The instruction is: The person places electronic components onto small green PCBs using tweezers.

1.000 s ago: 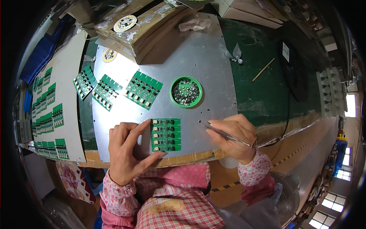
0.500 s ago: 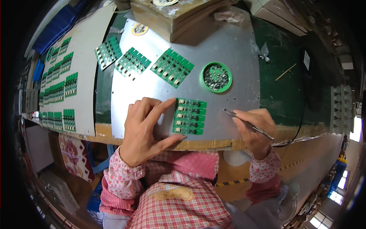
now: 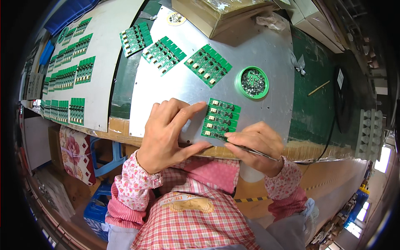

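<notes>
A green circuit board [image 3: 221, 118] with rows of white and black parts lies flat near the table's front edge. My left hand [image 3: 168, 131] is at its left side, index finger and thumb spread wide. The index fingertip meets the board's upper left corner; the thumb rests just below the lower left corner. In my right hand [image 3: 260, 146] are metal tweezers [image 3: 254, 151], pinched between thumb and fingers. Their tips reach the board's bottom row, partly hidden by my fingers. Behind the board to the right stands a round green dish [image 3: 266, 89] of small dark parts.
Three more circuit boards [image 3: 208, 66] lie beyond on the metal sheet [image 3: 166, 89]. Many boards stand in rows on a pale panel [image 3: 98, 91] at left. A cardboard box [image 3: 221, 21] sits at the back. To the right are a thin stick [image 3: 318, 88] and a black cable [image 3: 329, 143].
My right hand has moved left with the tweezers, from beside the board to its bottom row. My left hand keeps its spread at the board's left edge. The whole view has shifted.
</notes>
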Action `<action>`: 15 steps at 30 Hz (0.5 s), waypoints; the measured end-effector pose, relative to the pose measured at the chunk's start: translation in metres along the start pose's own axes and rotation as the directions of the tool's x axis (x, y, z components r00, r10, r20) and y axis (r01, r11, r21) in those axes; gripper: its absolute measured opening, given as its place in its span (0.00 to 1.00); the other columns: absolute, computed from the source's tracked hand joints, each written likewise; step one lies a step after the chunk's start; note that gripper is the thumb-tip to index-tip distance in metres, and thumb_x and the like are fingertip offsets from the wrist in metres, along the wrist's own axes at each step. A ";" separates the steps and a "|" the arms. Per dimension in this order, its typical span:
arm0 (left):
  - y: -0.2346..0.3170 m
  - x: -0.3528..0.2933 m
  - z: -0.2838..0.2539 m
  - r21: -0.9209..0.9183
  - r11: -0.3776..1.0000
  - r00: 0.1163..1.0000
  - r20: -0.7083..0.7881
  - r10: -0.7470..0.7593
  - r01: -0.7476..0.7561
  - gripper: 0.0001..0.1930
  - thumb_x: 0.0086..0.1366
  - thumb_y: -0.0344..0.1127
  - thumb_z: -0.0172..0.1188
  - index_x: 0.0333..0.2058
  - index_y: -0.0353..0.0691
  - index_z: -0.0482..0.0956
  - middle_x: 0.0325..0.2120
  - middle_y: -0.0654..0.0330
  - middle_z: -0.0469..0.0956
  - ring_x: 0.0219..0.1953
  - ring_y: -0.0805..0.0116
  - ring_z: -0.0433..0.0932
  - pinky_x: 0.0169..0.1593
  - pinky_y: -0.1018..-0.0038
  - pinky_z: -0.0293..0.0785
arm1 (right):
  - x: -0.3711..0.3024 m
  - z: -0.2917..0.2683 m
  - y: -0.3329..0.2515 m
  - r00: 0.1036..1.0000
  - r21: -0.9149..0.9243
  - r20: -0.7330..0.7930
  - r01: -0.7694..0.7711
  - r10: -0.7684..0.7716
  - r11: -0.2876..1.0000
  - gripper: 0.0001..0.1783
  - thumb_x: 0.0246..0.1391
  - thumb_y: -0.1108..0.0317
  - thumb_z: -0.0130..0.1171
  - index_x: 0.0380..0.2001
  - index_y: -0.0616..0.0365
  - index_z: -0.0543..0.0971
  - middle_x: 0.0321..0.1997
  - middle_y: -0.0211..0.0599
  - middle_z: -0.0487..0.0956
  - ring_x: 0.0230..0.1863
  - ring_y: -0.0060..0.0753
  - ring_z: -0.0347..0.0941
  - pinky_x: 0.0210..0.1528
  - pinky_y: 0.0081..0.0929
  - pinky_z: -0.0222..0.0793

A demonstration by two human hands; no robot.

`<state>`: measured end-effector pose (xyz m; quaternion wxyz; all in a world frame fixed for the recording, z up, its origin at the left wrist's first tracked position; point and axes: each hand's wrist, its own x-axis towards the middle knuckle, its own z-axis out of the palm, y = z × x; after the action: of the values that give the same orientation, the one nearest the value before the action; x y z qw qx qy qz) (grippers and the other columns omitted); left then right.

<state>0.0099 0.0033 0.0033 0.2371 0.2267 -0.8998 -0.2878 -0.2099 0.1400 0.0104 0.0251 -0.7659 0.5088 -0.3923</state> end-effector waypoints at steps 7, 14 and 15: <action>0.004 0.001 -0.004 0.011 0.999 0.998 0.027 -0.053 0.052 0.39 0.44 0.46 0.82 0.57 0.43 0.81 0.38 0.59 0.76 0.39 0.60 0.72 0.45 0.66 0.66 | 0.003 0.002 -0.001 0.999 0.048 0.014 -0.033 0.033 0.998 0.19 0.39 0.78 0.79 0.38 0.59 0.86 0.41 0.30 0.88 0.33 0.30 0.79 0.32 0.25 0.75; 0.005 0.003 -0.004 0.015 0.998 0.998 0.030 -0.055 0.055 0.39 0.44 0.47 0.82 0.57 0.43 0.82 0.37 0.59 0.75 0.39 0.61 0.72 0.45 0.66 0.66 | 0.003 0.004 0.002 0.999 0.062 0.010 -0.039 0.038 0.997 0.19 0.38 0.78 0.79 0.37 0.58 0.86 0.42 0.31 0.87 0.32 0.31 0.79 0.31 0.25 0.75; 0.005 0.003 -0.004 0.018 0.998 0.998 0.030 -0.053 0.053 0.39 0.44 0.48 0.82 0.56 0.43 0.82 0.37 0.59 0.75 0.38 0.61 0.72 0.45 0.66 0.66 | 0.002 0.004 0.003 1.000 0.052 0.008 -0.001 0.000 0.999 0.18 0.38 0.78 0.79 0.36 0.57 0.86 0.43 0.31 0.87 0.33 0.31 0.79 0.31 0.25 0.75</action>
<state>0.0081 0.0041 0.0102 0.2136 0.2481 -0.8994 -0.2895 -0.2096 0.1357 0.0070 0.0473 -0.7664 0.4985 -0.4024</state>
